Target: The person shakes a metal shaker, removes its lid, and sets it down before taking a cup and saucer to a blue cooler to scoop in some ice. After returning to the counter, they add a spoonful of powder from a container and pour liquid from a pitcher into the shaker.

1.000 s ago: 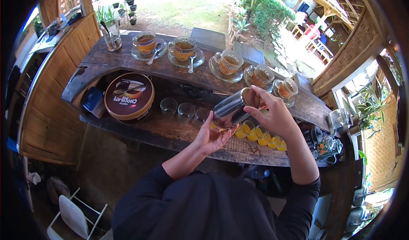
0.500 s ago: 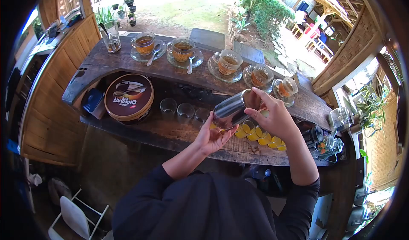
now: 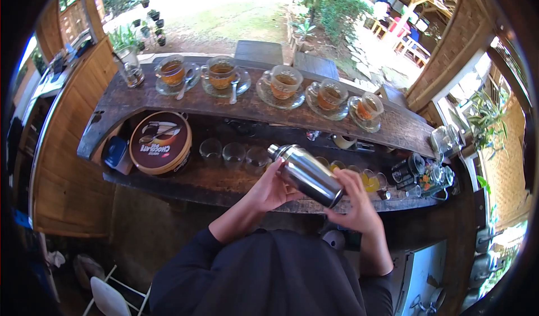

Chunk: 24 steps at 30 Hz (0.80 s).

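Observation:
A shiny metal cocktail shaker (image 3: 310, 177) is held aslant above the lower counter, its small cap toward the upper left and its base toward the lower right. My left hand (image 3: 268, 188) grips it near the cap end, fingers curled under the body. Around the base end, my right hand (image 3: 357, 205) is closed, slightly blurred, with its thumb below. Behind the shaker stand glasses with yellow liquid (image 3: 370, 181), partly hidden by it and my right hand. Left of the shaker, three clear glasses (image 3: 233, 155) stand in a row.
Several glass cups of tea (image 3: 222, 74) sit on saucers along the upper counter (image 3: 185, 104), two with spoons. A round chocolate pie tin (image 3: 161, 142) and a blue-lidded box (image 3: 115, 151) are at left. Glass jars (image 3: 446, 139) and a teapot (image 3: 439, 181) stand at right.
The shaker has swung round: its base, earlier toward the lower left, now points lower right, and the cap shows. My right hand has moved down to the base end. The view has shifted slightly.

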Motion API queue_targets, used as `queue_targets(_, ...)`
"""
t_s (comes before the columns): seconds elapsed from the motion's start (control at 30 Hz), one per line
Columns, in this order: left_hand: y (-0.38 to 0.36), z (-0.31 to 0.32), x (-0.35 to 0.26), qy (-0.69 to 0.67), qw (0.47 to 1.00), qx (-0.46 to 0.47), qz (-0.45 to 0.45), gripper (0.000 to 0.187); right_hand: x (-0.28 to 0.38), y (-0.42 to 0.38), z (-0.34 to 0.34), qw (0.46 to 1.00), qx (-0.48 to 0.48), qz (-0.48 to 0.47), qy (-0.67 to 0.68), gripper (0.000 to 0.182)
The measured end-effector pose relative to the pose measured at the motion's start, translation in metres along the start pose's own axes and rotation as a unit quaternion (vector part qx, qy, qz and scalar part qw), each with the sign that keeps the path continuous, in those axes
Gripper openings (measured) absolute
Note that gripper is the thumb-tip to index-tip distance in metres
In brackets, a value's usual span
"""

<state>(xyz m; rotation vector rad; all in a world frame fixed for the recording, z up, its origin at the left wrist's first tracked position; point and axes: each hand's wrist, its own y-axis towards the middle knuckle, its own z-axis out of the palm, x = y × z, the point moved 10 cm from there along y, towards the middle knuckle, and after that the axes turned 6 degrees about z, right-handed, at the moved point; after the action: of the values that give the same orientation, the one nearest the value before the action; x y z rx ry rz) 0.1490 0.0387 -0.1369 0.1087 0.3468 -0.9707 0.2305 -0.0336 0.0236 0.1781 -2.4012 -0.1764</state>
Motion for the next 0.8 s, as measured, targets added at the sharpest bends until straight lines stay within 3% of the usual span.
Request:
queue_targets(0.07,-0.003,0.014,-0.002,0.032,0.999,-0.019,0.020,0.044,-0.010,-0.019,0.012,0.999,-0.006,0.033,-0.015,0.078)
queue_targets(0.13,-0.002,0.021,-0.001,0.063,0.997,-0.027,0.045,0.047,-0.041,-0.038,0.028,0.992,-0.012,0.096,0.079,0.083)
queue_targets(0.2,0.002,0.011,-0.003,0.150,0.978,-0.035,0.138,0.060,-0.057,-0.055,0.026,0.989,-0.032,0.101,0.099,0.083)
queue_targets(0.23,0.003,0.016,-0.001,0.151,0.976,-0.049,0.149,0.074,-0.077,-0.066,0.025,0.972,-0.025,0.139,0.186,0.082)
queue_targets(0.27,0.006,0.023,0.007,0.154,0.978,-0.044,0.136,0.074,-0.099,-0.081,0.023,0.946,-0.020,0.175,0.273,0.082)
queue_targets(0.3,0.006,0.037,0.008,0.222,0.960,-0.006,0.171,0.081,-0.122,-0.093,0.010,0.927,-0.072,0.181,0.320,0.076)
queue_targets(0.33,0.005,0.054,0.008,0.287,0.935,0.034,0.207,0.088,-0.152,-0.109,-0.007,0.933,-0.136,0.180,0.282,0.069)
queue_targets(0.4,0.006,0.068,0.025,0.278,0.948,0.031,0.154,0.099,-0.222,-0.146,-0.037,0.868,-0.298,0.231,0.323,0.046)
queue_targets(0.47,0.010,0.089,0.045,0.336,0.930,0.074,0.130,0.096,-0.270,-0.180,-0.073,0.854,-0.391,0.325,0.109,0.043)
queue_targets(0.53,0.021,0.092,0.068,0.362,0.923,0.076,0.108,0.098,-0.306,-0.200,-0.094,0.826,-0.402,0.393,-0.030,0.047)
queue_targets(0.57,0.028,0.102,0.077,0.411,0.897,0.099,0.129,0.099,-0.327,-0.204,-0.096,0.827,-0.402,0.391,-0.028,0.047)
queue_targets(0.63,0.041,0.126,0.100,0.459,0.869,0.121,0.140,0.100,-0.331,-0.197,-0.106,0.854,-0.393,0.292,-0.173,0.051)
queue_targets(0.77,0.081,0.143,0.161,0.457,0.878,0.110,0.089,0.098,-0.364,-0.198,-0.105,0.883,-0.349,0.283,-0.138,0.041)
queue_targets(0.8,0.093,0.142,0.175,0.492,0.853,0.123,0.120,0.096,-0.368,-0.201,-0.107,0.883,-0.354,0.277,-0.134,0.041)
